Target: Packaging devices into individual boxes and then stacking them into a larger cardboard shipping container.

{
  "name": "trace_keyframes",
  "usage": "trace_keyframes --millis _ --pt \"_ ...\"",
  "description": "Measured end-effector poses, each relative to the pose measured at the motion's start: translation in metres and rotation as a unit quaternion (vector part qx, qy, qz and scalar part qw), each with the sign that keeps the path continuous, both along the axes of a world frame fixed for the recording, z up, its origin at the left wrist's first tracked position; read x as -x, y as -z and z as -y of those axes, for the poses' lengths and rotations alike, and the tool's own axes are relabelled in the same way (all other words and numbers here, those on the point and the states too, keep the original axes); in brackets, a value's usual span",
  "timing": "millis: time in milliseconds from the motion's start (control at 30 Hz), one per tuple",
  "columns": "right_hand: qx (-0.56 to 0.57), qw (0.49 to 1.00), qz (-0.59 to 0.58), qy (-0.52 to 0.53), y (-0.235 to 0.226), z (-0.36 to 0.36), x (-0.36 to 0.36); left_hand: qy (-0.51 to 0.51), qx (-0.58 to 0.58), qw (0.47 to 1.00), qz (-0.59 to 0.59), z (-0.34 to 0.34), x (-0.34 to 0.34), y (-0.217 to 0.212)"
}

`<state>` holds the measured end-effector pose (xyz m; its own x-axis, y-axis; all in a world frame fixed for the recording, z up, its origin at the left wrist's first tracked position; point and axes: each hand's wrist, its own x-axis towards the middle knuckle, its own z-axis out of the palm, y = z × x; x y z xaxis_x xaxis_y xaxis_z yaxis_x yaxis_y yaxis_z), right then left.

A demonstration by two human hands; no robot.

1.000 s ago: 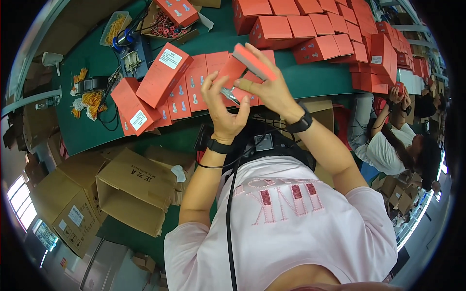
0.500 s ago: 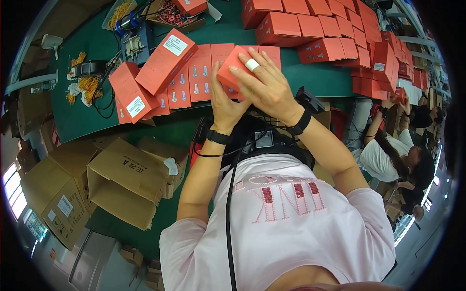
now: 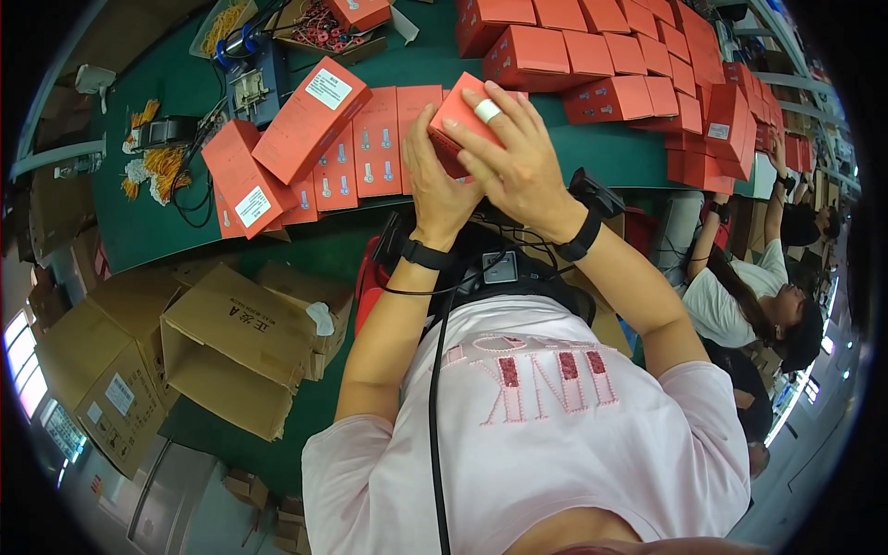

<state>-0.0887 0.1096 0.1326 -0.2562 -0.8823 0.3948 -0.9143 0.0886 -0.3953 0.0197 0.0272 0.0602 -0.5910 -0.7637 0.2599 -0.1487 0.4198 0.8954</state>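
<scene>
Between both hands I hold a small red box (image 3: 460, 99), tilted, just above the near edge of the green table. My left hand (image 3: 437, 176) grips its left side and lower part. Across its top and right side lies my right hand (image 3: 509, 148), with a white band around one finger. The palms nearly meet below the box, and its underside is hidden. Behind it stand several red boxes in a row (image 3: 375, 153) with small thermometer-like pictures. To the left, a longer red box with a white label (image 3: 312, 120) leans across another labelled red box (image 3: 242, 176).
Many red boxes (image 3: 610, 55) are stacked at the far right of the green table (image 3: 139, 227). A blue-and-metal fixture (image 3: 259, 88) and bundles of yellow wire (image 3: 166, 166) sit at the left. Open cardboard cartons (image 3: 240, 324) stand below. A co-worker (image 3: 749, 287) reaches toward boxes at right.
The held box has turned and tipped more upright between my hands. My left fingers have shifted along its side. At right, the co-worker's arms have moved farther out.
</scene>
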Motion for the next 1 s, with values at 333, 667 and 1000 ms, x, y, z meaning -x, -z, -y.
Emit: trace_keyframes --millis 333,667,1000 --pt "-0.106 0.981 0.055 0.154 -0.041 -0.014 -0.023 0.027 0.003 0.999 -0.032 -0.025 -0.009 0.006" --pt "-0.17 0.985 -0.019 0.018 -0.009 -0.083 0.132 0.128 0.023 0.986 0.105 -0.019 -0.034 -0.023" --pt "-0.105 0.985 -0.111 0.08 0.016 -0.058 0.101 -0.148 0.067 0.97 0.183 0.044 -0.145 0.007"
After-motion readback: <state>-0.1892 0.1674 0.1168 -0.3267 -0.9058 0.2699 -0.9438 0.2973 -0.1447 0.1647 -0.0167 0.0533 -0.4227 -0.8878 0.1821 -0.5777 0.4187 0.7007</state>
